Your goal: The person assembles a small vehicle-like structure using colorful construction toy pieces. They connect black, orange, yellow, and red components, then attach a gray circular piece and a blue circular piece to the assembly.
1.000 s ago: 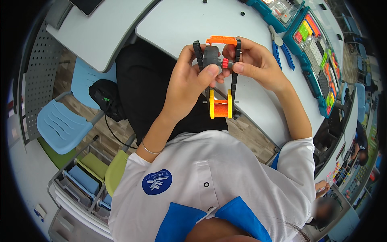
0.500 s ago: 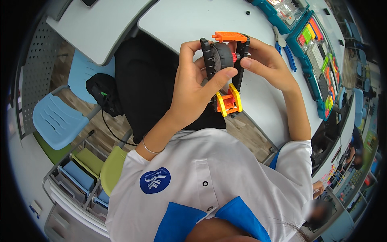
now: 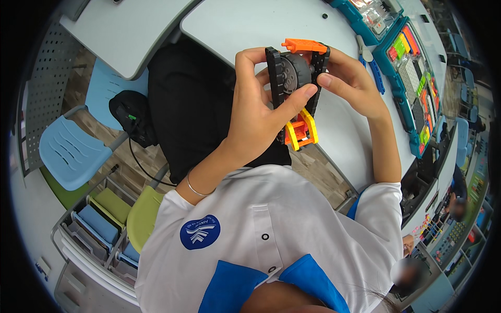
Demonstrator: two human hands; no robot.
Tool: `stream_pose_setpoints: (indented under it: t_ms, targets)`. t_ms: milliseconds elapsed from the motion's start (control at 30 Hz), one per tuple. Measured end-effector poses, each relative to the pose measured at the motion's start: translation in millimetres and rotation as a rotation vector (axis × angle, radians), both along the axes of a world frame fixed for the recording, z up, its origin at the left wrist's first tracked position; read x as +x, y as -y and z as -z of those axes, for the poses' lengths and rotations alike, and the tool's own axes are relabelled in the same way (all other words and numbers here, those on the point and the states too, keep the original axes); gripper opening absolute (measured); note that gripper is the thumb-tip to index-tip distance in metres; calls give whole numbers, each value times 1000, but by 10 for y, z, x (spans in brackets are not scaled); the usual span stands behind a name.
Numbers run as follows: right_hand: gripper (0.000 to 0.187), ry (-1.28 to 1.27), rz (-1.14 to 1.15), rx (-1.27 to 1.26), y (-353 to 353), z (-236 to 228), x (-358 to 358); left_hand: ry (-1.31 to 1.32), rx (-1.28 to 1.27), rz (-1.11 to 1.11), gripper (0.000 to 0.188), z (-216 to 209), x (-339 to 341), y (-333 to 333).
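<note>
Between my two hands is a building-brick frame with two long black beams [image 3: 274, 70]. An orange crosspiece [image 3: 305, 46] spans its far end, and a yellow-and-orange part [image 3: 301, 131] sits at its near end. A dark grey wheel with a tyre [image 3: 296, 72] stands between the beams. My left hand [image 3: 254, 112] grips the frame from the left, its thumb reaching across under the wheel. On the other side, my right hand [image 3: 357, 86] has its thumb and fingers around the right beam, close beside the wheel. Some fingertips are hidden behind the frame.
Blue-handled pliers [image 3: 374, 73] lie on the white table [image 3: 342, 141], beside a teal case [image 3: 399, 86] of colourful bricks. A small black piece [image 3: 324, 16] rests farther back. Blue chairs [image 3: 73, 151] and a black bag [image 3: 133, 119] are at the left.
Both hands and the frame have shifted slightly right. The wheel has turned and sits nearer the right beam; the red piece visible beside it before is now out of sight.
</note>
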State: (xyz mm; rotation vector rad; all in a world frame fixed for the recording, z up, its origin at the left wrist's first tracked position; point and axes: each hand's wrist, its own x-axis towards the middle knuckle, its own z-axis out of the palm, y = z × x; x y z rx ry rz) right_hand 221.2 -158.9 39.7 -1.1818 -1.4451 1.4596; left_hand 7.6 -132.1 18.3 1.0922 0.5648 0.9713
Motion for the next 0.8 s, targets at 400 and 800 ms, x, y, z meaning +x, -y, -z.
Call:
stream_pose_setpoints:
  t_ms: [400, 800]
  targets:
    - [52, 16, -3, -55, 13, -14, 43, -6, -35, 42, 57, -17, -17, -11]
    - [52, 29, -7, -28, 37, 6, 24, -124, -3, 108, 50, 1, -53, -75]
